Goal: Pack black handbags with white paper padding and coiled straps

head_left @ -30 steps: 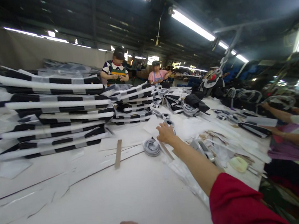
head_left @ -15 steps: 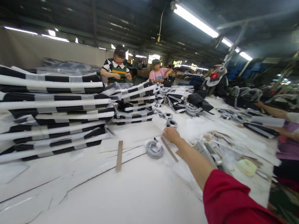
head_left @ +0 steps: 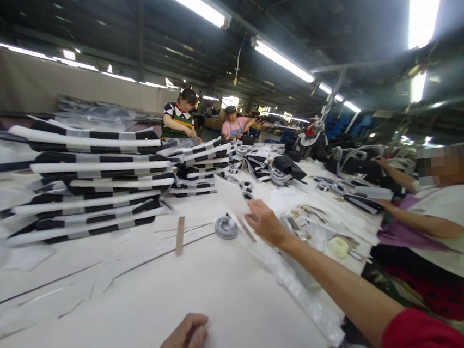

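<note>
My right hand point(head_left: 266, 224) reaches over the middle of the white table point(head_left: 244, 298), fingers pinched on the corner of a thin white sheet point(head_left: 234, 198). Whether the sheet is paper or plastic I cannot tell. Just left of this hand lies a grey coil point(head_left: 226, 227), with a narrow brown strip point(head_left: 247, 230) between them. My left hand point(head_left: 180, 346) is at the bottom edge, loosely curled over the bare tabletop. A gap shows between its thumb and forefinger, and nothing is visible in it.
Stacked black pieces with white padding point(head_left: 100, 170) rise at the left and centre back. Another brown strip point(head_left: 179, 235) lies left of the coil. Plastic scraps and a pale yellow roll point(head_left: 338, 247) are to the right. A co-worker point(head_left: 445, 219) sits at the right edge; two people stand behind.
My right hand has drawn back towards me with the white sheet. My left hand has come further into view from the bottom edge. The camera has turned somewhat to the right.
</note>
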Motion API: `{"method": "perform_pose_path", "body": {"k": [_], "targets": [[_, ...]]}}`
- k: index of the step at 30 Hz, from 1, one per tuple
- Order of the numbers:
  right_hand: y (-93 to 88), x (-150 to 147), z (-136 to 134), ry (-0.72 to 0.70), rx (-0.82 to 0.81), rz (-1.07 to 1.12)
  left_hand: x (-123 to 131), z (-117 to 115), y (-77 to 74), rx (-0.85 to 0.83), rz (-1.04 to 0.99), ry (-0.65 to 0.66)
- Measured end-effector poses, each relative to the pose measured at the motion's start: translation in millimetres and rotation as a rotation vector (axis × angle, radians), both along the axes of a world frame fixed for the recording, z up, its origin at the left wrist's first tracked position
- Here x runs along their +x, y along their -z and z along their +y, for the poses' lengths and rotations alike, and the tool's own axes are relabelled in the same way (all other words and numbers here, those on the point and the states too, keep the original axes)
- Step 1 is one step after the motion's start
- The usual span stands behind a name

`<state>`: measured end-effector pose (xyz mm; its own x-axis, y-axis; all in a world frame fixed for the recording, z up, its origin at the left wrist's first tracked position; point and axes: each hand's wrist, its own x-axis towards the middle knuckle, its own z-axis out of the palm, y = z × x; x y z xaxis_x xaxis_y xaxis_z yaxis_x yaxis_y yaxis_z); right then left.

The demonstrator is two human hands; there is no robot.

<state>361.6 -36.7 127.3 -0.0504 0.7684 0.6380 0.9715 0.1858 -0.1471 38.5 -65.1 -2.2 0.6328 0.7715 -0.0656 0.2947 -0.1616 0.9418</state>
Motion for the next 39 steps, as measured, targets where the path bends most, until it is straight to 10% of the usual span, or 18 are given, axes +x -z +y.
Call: {"method": "perform_pose_path", "body": {"k": [7, 16, 24, 32, 39], "targets": [[63.8, -62, -93, -0.281, -0.634, 0.056, -1, -1, -18.4, 0.029, 0.004, -0.015], [-23.0, -41, -143, 0.077, -0.586, 0.407, -2, -11, -24.7, 0.012, -0.194, 0.166], [-27.4, -8, -185, 0.214, -0.585, 0.622, 0, -11, -18.7, 0.106, -0.167, 0.167], [-24.7, 29, -168, 0.335, -0.465, 0.782, 0, -9, -16.0, 0.104, -0.159, 0.123], [-24.6, 21, -70, 0.314, -0.455, 0.410, 3, -18, -20.1, -0.096, -0.125, 0.114]]}}
